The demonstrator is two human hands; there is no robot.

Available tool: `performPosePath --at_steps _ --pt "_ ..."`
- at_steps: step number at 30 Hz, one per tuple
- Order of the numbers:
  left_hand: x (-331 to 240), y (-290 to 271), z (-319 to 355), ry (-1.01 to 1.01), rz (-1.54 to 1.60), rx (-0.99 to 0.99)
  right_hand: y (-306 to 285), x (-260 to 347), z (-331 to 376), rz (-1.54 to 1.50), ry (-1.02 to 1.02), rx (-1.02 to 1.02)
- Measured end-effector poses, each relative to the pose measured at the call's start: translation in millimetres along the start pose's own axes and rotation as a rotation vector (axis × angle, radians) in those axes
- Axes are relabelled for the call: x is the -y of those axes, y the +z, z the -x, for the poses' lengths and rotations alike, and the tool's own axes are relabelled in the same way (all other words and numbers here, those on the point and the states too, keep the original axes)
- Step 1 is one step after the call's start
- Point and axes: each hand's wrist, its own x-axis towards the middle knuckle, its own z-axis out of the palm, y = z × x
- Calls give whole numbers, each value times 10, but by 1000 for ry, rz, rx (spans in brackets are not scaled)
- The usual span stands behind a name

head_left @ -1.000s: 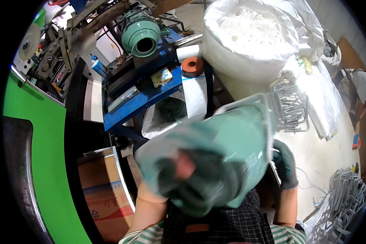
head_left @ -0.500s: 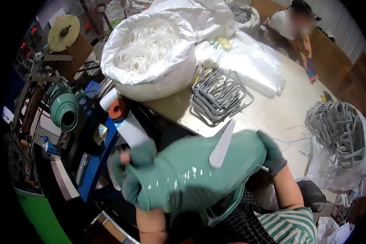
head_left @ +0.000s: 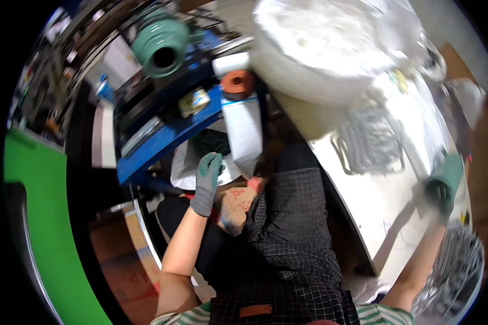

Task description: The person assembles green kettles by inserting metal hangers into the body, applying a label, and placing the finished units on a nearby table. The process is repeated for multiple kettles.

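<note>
**Two gloved hands, well apart**

Your left hand [head_left: 207,181], fingers spread, touches one white bag [head_left: 192,165] at 9 o'clock. Your right hand [head_left: 442,189], blurred, grip unreadable, hovers over the white table [head_left: 385,211] at 3 o'clock, near one bundle of wire hangers [head_left: 370,140].

I see bright overhead light washing out the white sack [head_left: 331,49] and pale bench [head_left: 396,200]; motion blur smears the right hand [head_left: 442,189]; fisheye bending and black vignette ring the frame.
</note>
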Motion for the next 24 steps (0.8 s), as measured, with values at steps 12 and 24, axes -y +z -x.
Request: performPosePath --at_steps 12,24 --pt "506 387 -935 129 -85 72 5910 587 3216 328 -826 685" --pt "11 527 -791 -84 348 105 7443 -444 3164 419 -498 917"
